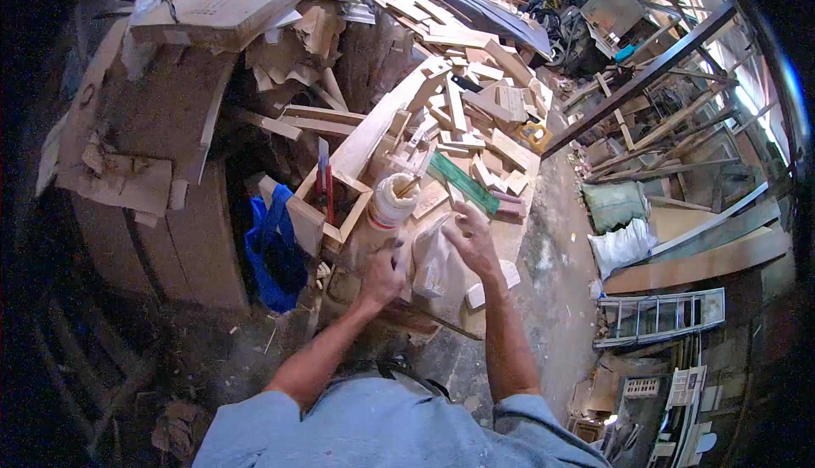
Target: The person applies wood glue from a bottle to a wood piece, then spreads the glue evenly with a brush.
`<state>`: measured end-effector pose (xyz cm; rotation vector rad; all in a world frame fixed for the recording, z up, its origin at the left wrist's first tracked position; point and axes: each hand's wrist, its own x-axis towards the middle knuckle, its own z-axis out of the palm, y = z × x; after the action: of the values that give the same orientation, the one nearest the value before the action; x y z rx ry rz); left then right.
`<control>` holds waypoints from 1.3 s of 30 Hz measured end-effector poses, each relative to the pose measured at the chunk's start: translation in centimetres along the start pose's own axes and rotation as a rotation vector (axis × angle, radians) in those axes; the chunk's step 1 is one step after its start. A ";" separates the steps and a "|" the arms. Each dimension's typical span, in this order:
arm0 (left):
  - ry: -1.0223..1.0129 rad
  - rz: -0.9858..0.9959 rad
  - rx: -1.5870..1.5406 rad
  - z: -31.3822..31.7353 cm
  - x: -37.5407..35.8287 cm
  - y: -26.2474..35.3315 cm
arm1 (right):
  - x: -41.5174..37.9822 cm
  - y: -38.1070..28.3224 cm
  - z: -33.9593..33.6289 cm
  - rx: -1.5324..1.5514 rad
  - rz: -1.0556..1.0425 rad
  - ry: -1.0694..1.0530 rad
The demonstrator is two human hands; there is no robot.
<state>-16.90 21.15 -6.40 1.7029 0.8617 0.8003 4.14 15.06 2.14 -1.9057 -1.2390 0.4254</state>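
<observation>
An open white round plastic jar (387, 211) holds a brown stick (409, 187); beside it, the left hand (384, 276) curls, the right hand (472, 240) bends, grips unclear.

Premises: a woodworking workshop. Evidence: bench (508, 239) heaped with sawn timber offcuts (456, 103) toward one o'clock; long boards (705, 265) laid together at three o'clock; floor (548, 285) at four o'clock, stained and littered.

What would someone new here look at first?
Probably the bright blue cloth, hanging at the left. Next, the messy heap of wood in the upper middle, with a green strip at its near side. The white jar also stands out, just beyond the left hand.
</observation>
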 end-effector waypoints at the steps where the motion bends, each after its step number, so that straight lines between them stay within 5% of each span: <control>1: -0.083 -0.160 0.084 -1.1 0.8 3.0 | 0.1 -0.2 0.3 -0.031 -0.034 -0.015; 4: 0.097 0.122 -0.005 2.9 2.2 -1.6 | 0.2 -0.8 1.2 -0.065 0.010 -0.043; 22: 0.018 0.020 0.190 3.5 3.3 -0.5 | 1.4 0.6 2.5 -0.012 0.101 -0.095; 25: 0.081 0.099 -0.051 3.5 3.0 0.7 | 1.6 1.8 3.0 -0.016 0.030 -0.058; 28: 0.067 0.083 0.231 2.7 3.0 1.5 | 1.3 1.2 2.8 -0.021 0.047 -0.061; 39: -0.003 0.049 0.060 4.6 3.7 -2.7 | 1.2 0.3 2.5 -0.010 0.077 -0.082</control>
<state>-11.62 22.64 -9.83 1.7835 0.8522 0.8120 3.26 17.18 0.54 -1.9666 -1.2255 0.5433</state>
